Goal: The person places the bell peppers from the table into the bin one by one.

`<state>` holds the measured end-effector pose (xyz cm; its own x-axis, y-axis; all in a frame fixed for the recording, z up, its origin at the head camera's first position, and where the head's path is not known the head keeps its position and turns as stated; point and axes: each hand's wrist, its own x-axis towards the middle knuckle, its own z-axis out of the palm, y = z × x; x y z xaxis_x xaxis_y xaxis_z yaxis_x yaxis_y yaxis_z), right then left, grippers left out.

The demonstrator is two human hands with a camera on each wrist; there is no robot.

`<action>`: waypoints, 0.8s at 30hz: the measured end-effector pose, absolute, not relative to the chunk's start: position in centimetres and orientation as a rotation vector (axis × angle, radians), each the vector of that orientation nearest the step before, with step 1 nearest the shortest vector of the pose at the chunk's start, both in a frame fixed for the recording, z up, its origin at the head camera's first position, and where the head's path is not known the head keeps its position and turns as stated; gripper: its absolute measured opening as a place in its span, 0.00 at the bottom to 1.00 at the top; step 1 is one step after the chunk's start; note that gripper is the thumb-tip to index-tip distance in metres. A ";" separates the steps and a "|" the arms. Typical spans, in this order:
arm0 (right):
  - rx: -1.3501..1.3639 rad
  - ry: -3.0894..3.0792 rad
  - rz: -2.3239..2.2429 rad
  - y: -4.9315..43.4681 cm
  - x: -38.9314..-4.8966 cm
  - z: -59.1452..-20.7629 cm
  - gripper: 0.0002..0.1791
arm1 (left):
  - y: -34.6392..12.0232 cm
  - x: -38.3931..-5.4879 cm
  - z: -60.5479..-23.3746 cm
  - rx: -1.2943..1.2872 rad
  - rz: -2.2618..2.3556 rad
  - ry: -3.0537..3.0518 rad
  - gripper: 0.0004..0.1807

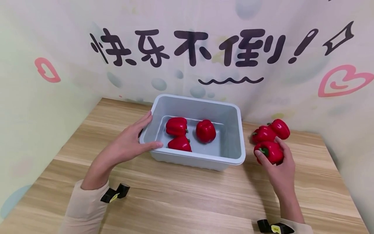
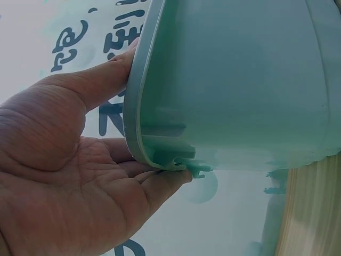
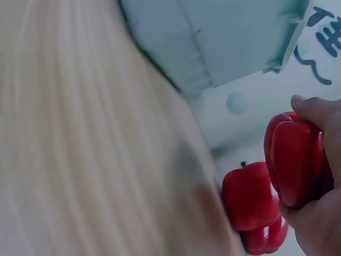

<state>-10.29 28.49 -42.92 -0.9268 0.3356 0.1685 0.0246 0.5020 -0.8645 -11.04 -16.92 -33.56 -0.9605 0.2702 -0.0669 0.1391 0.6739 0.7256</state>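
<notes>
A light grey plastic bin [image 1: 195, 158] stands on the table with three red bell peppers inside, one at the left [image 1: 176, 126], one at the front [image 1: 179, 143] and one near the middle [image 1: 205, 131]. My left hand [image 1: 128, 143] grips its left end, thumb on the front rim and fingers along the left side. In the left wrist view, fingertips reach beneath the bin's rim [image 2: 133, 106]. Right of the bin, my right hand [image 1: 281, 169] holds a red bell pepper [image 3: 295, 160] between thumb and fingers. Two more peppers [image 1: 263, 134] [image 1: 279, 128] lie just behind it.
The wood-grain table [image 1: 187, 198] runs up to a printed cloth backdrop [image 1: 187, 71] close behind the bin. Cloth also hangs along the table's left and right sides. A black wrist camera [image 1: 115, 193] is strapped on the left sleeve, another [image 1: 274, 226] on the right.
</notes>
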 end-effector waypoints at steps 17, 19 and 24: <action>-0.166 -2.393 1.464 26.8 -8.7 -38.0 0.46 | -17.0 -11.0 -33.5 0.330 1.158 2.720 0.58; -0.146 -2.374 1.475 26.4 -8.5 -37.4 0.46 | -17.0 -11.1 -33.4 0.339 1.155 2.727 0.57; -0.073 -2.351 1.486 25.5 -7.9 -36.3 0.45 | -16.9 -11.1 -33.3 0.343 1.146 2.734 0.57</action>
